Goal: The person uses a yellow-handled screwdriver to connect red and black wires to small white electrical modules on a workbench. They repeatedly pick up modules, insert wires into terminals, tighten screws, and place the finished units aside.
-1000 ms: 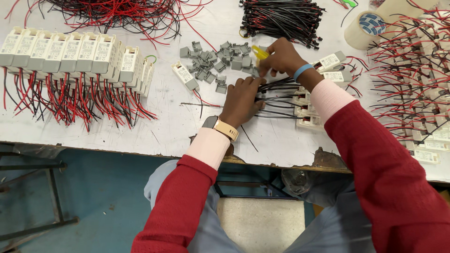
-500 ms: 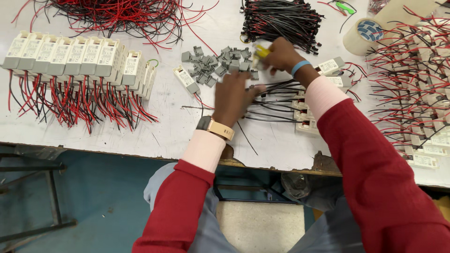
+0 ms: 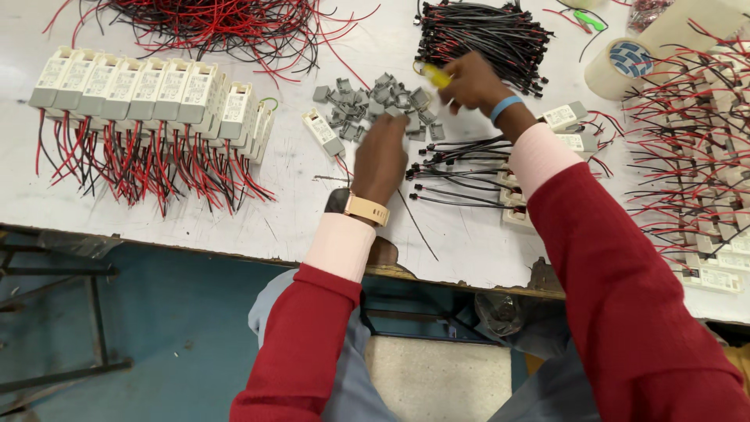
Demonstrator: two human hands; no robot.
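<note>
My right hand (image 3: 469, 82) is closed around a yellow-handled tool (image 3: 434, 75), just right of a pile of small grey plastic covers (image 3: 375, 100). My left hand (image 3: 383, 156) reaches palm down into the near edge of that pile; its fingertips are hidden, so I cannot tell whether it grips a piece. A single white driver box (image 3: 323, 131) with red wires lies just left of my left hand. Several white boxes with black leads (image 3: 469, 168) lie under my right forearm.
A row of white driver boxes with red and black wires (image 3: 148, 98) stands at the left. Loose red wires (image 3: 211, 27) and a black wire bundle (image 3: 480, 35) lie at the back. A tape roll (image 3: 621, 66) and more wired boxes (image 3: 695, 156) fill the right. The table's front edge (image 3: 234, 246) runs below.
Both hands have shifted away from me toward the grey pile. My left hand left the black-leaded boxes and now reaches into the covers.
</note>
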